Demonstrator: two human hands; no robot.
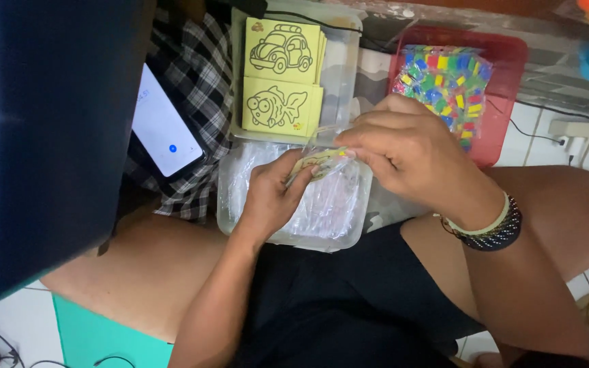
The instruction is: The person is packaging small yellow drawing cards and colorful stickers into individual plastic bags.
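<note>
1. Dark shorts and two bare knees fill the bottom of the view — the person sits on the floor, looking down at their own hands.
2. Between the hands is a small yellow card in a clear plastic sleeve [320, 163], held just above a clear tray of plastic sleeves [328, 218] resting on the lap.
3. Left hand [272, 197] is closed on the sleeve's near end, thumb on top.
4. Right hand [403, 153], beaded bracelets on its wrist, pinches the far edge with curled fingers.
5. By its look the card is light and fairly stiff, the sleeve thin, crinkly and slippery — it likely handles best pinched at the edges, card and film together.
6. Beyond sits a clear bin with yellow picture cards [282, 75], showing a car and a fish.
7. To the right, a red basket [506, 95] holds a bag of small colourful packets [448, 82].
8. To the left, a phone [165, 129] lies on checked cloth.
</note>
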